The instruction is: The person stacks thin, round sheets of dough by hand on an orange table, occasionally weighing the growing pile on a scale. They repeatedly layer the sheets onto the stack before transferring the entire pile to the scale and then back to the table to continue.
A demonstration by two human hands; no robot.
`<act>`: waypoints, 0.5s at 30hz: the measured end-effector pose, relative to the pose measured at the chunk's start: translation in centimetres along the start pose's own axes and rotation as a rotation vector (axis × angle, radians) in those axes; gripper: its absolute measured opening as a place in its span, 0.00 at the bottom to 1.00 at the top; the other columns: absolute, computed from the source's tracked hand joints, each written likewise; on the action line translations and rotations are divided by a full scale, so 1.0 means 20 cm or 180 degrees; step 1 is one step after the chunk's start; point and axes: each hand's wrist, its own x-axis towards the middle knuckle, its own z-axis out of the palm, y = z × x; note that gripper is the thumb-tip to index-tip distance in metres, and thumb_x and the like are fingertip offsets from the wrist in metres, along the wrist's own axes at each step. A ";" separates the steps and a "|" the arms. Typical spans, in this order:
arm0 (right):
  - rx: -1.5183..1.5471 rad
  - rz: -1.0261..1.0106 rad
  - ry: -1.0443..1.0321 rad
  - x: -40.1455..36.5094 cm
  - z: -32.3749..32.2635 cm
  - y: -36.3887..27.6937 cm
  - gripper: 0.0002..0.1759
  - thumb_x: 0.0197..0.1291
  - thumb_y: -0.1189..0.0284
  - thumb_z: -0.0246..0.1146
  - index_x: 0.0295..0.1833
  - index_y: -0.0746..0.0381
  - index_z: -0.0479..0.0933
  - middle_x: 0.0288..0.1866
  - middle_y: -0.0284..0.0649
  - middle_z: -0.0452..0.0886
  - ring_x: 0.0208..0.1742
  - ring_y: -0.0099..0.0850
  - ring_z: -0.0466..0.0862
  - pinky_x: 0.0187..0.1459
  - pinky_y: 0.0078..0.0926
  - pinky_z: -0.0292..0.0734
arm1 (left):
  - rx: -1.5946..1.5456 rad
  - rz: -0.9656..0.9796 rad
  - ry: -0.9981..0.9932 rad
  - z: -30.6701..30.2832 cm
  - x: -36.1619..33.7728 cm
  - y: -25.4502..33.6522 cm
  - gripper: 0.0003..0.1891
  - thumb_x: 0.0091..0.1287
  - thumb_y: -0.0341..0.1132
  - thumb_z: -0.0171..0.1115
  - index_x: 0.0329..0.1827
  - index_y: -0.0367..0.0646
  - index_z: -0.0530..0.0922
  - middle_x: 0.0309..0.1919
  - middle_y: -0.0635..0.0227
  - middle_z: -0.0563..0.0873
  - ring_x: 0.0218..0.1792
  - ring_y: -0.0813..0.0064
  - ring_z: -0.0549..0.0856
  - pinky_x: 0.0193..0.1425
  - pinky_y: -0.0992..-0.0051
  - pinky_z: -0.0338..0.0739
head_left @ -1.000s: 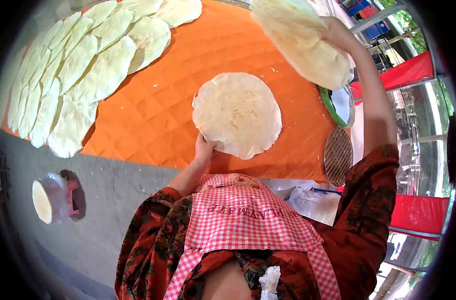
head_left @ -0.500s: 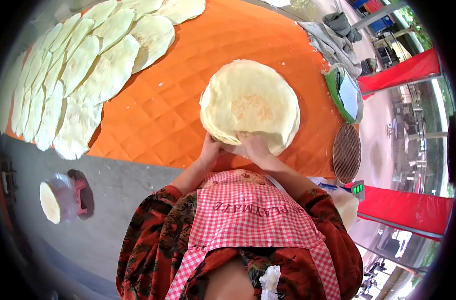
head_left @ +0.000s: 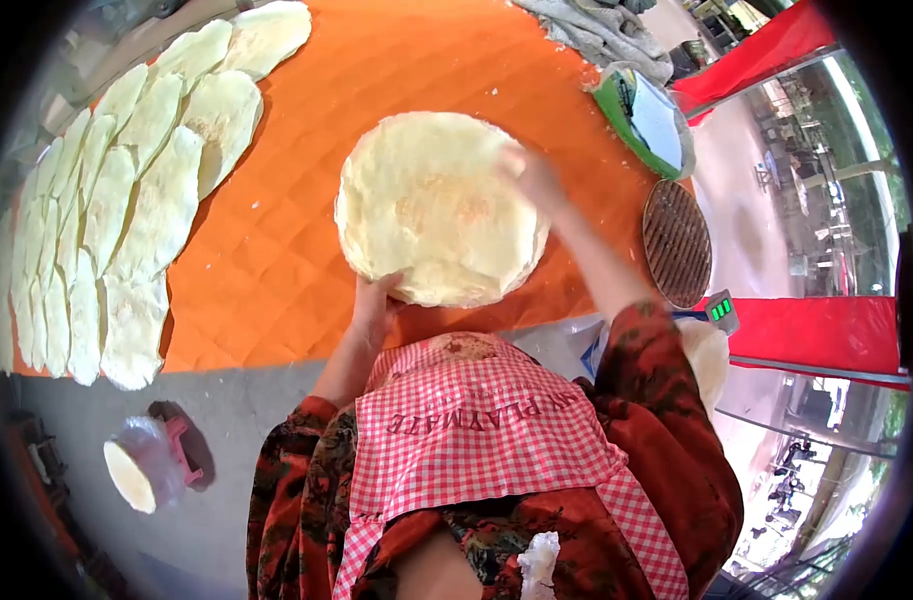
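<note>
A stack of thin, pale round flatbreads lies on the orange cloth in front of me, with light brown patches on the top one. My left hand grips the near left edge of the stack, thumb on top and the other fingers hidden under the rim. Over the upper right part of the stack is my right hand, smeared by motion. Whether its fingers pinch anything does not show.
Overlapping flatbreads cover the left of the orange cloth. At the right lie a green-edged tray, a round slatted rack and a grey cloth. A pink stool with bagged flatbreads stands on the floor.
My right hand has moved from the near edge up to the far right of the stack. My left hand stays at the near edge, and the view has shifted.
</note>
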 end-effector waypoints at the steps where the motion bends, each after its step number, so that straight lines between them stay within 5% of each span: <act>1: 0.0633 0.0487 -0.0195 0.15 -0.03 0.21 0.34 0.60 0.51 0.63 0.63 0.65 0.71 0.58 0.49 0.78 0.58 0.39 0.79 0.58 0.33 0.73 | -0.0047 0.0018 -0.0102 -0.01 0.00 -0.01 0.31 0.63 0.24 0.56 0.68 0.44 0.55 0.56 0.52 0.75 0.53 0.54 0.80 0.47 0.53 0.83; 2: 0.1262 0.1270 -0.0471 0.25 -0.10 0.22 0.39 0.61 0.49 0.61 0.66 0.70 0.65 0.62 0.51 0.75 0.62 0.39 0.76 0.61 0.33 0.70 | -0.0095 0.0042 -0.0204 -0.02 0.01 -0.02 0.31 0.63 0.24 0.57 0.68 0.43 0.55 0.57 0.51 0.74 0.52 0.55 0.80 0.48 0.53 0.83; 3: 0.1264 0.1318 0.0251 0.27 -0.06 0.32 0.30 0.65 0.50 0.55 0.56 0.67 0.75 0.49 0.41 0.82 0.52 0.30 0.80 0.52 0.25 0.73 | -0.0138 0.0067 -0.0306 -0.03 0.02 -0.03 0.31 0.63 0.23 0.57 0.68 0.43 0.55 0.57 0.51 0.74 0.52 0.55 0.81 0.48 0.53 0.83; 5: 0.1745 0.1368 -0.0416 0.34 0.08 0.55 0.33 0.64 0.49 0.56 0.61 0.67 0.71 0.56 0.43 0.79 0.56 0.31 0.78 0.56 0.27 0.71 | -0.0075 0.0139 -0.0211 -0.01 0.00 -0.02 0.32 0.62 0.23 0.59 0.68 0.42 0.56 0.58 0.52 0.74 0.52 0.55 0.81 0.48 0.53 0.83; 7: 0.1218 0.1115 -0.1049 0.23 0.15 0.58 0.38 0.64 0.50 0.56 0.69 0.67 0.63 0.67 0.48 0.70 0.66 0.36 0.72 0.63 0.34 0.67 | -0.0201 0.0247 0.0123 0.05 -0.03 -0.02 0.32 0.55 0.18 0.63 0.64 0.39 0.61 0.50 0.55 0.79 0.47 0.59 0.83 0.41 0.60 0.85; 8: 0.0105 0.0968 -0.0722 0.14 0.16 0.46 0.39 0.63 0.52 0.57 0.71 0.67 0.58 0.70 0.52 0.66 0.69 0.42 0.68 0.66 0.38 0.64 | -0.0073 0.0312 0.0107 0.02 -0.01 -0.04 0.32 0.55 0.18 0.63 0.63 0.39 0.62 0.50 0.55 0.79 0.47 0.59 0.83 0.41 0.61 0.85; 13: 0.0216 0.1020 -0.1090 0.09 0.12 0.52 0.41 0.62 0.52 0.58 0.74 0.61 0.54 0.71 0.53 0.64 0.72 0.45 0.63 0.67 0.41 0.62 | 0.0122 0.0353 0.0258 -0.02 0.05 -0.09 0.29 0.55 0.15 0.62 0.61 0.38 0.65 0.48 0.55 0.81 0.45 0.61 0.84 0.38 0.67 0.84; 15: -0.0437 0.0756 -0.0653 0.10 0.12 0.50 0.42 0.60 0.54 0.61 0.73 0.64 0.55 0.69 0.54 0.67 0.70 0.47 0.67 0.67 0.41 0.62 | 0.0212 0.0367 0.0369 0.00 0.06 -0.10 0.29 0.54 0.15 0.62 0.61 0.37 0.65 0.46 0.55 0.82 0.42 0.62 0.85 0.35 0.68 0.84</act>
